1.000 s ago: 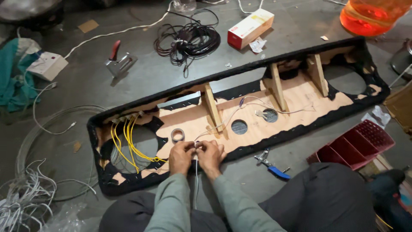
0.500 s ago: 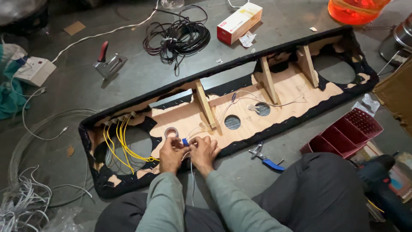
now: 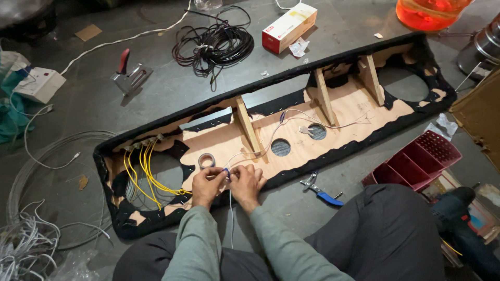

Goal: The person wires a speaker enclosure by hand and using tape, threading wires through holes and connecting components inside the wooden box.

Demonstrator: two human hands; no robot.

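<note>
My left hand (image 3: 207, 185) and my right hand (image 3: 247, 182) meet over the near edge of a long black fabric-covered wooden panel (image 3: 364, 109). Together they pinch thin white wires (image 3: 271, 145) with a small blue piece (image 3: 226, 170) between the fingertips. The white wires run across the plywood toward two round holes (image 3: 281, 148). A roll of grey tape (image 3: 207, 160) lies just beyond my left hand. Yellow wires (image 3: 143, 171) loop inside the panel's left end.
Blue-handled pliers (image 3: 320, 189) lie on the floor right of my hands. A red divided tray (image 3: 414, 161) and a drill (image 3: 463, 224) sit at right. Farther off are a black cable coil (image 3: 213, 44), a staple gun (image 3: 130, 78), a white-and-red box (image 3: 289, 27), a power strip (image 3: 39, 84).
The view has shifted a little; my hands stay together at the same spot on the panel's near edge, still working the white wires and blue piece.
</note>
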